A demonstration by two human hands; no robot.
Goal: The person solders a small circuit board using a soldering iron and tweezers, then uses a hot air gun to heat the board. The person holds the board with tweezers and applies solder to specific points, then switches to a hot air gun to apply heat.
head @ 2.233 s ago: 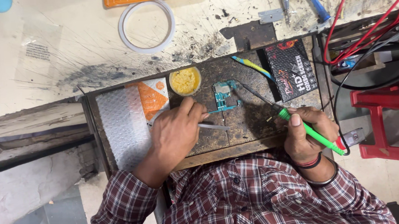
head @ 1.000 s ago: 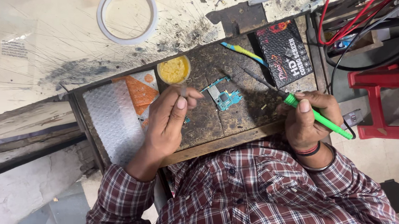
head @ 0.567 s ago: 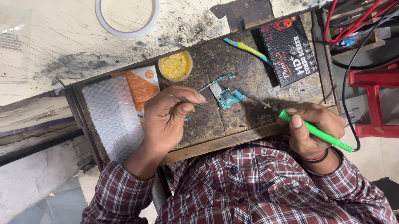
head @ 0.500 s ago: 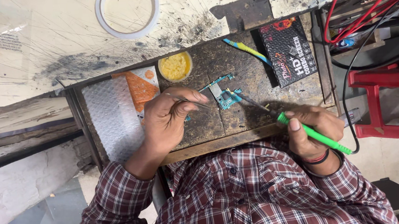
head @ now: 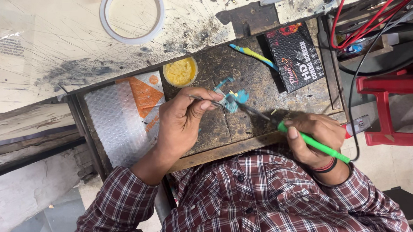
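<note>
A small teal circuit board [head: 233, 100] lies on a dark wooden work board [head: 242, 75]. My left hand [head: 180, 122] grips thin metal tweezers [head: 204, 100] whose tips touch the circuit board's left side. My right hand [head: 313, 135] holds a green-handled soldering iron [head: 313, 143]; its dark tip reaches the circuit board from the right. A round tin of yellow paste [head: 180, 71] sits just beyond my left hand.
A bubble-wrap pouch with an orange label [head: 120, 116] lies left of the work board. A black printed box [head: 294, 55] and a blue-yellow tool [head: 253, 56] lie at the right. A tape roll [head: 132, 15] rests on the scratched bench. Red cables [head: 377, 10] and a red stool [head: 397, 114] stand at right.
My left hand lifted off the board, took the tweezers to the yellow paste tin, then brought them to the circuit board. The soldering iron's tip moved in onto the board.
</note>
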